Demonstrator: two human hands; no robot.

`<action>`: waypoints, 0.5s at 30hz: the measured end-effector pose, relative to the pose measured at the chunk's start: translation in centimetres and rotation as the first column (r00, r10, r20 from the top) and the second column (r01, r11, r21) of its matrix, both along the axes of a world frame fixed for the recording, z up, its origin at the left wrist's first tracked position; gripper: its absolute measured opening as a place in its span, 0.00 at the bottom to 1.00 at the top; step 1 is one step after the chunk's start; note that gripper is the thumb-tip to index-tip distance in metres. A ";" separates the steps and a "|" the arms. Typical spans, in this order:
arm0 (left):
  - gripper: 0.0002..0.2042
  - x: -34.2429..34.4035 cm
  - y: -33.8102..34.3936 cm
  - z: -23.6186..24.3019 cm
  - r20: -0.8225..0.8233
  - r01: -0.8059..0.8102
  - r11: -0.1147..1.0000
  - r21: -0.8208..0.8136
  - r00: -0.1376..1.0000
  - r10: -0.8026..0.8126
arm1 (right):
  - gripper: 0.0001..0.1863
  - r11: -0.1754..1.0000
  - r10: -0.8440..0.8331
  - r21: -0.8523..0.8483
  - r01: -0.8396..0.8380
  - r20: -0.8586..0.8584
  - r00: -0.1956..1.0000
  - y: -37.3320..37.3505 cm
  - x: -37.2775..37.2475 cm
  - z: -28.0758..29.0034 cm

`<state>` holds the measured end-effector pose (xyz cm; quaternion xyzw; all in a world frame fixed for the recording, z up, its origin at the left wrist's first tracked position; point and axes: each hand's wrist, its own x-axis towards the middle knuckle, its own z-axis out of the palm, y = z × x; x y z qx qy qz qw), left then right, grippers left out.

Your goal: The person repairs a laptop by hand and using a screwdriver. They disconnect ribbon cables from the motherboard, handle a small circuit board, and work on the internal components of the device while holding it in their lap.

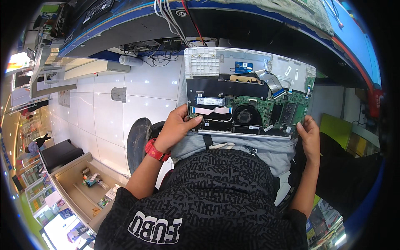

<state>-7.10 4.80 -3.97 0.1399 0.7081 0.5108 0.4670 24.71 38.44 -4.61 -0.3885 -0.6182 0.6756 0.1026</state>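
Note:
An opened laptop base (216, 89) rests across my lap, its inside facing up. It shows a green circuit board (250, 101), a round black fan (247, 115), a narrow storage stick (210, 101) and a pale ribbon cable (211, 111). A wide silver ribbon cable (270, 82) curls up near the upper right. My left hand (178, 126), with a red watch on its wrist, grips the left edge, thumb on top and fingers underneath. At the opposite edge my right hand (308, 131) holds the lower right corner between thumb and fingers.
The workbench edge (141, 27) runs across the top, with white and red cables (171, 21) hanging over it. An open drawer (83, 183) with small items stands at lower left, beside a black seat (60, 154). White floor tiles (104, 118) lie to the left.

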 end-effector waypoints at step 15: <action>0.20 0.4 0.6 0.8 -0.141 0.090 0.996 -0.010 0.986 -0.091 | 0.10 1.000 0.001 0.005 -0.001 0.018 1.000 0.0 -0.1 0.1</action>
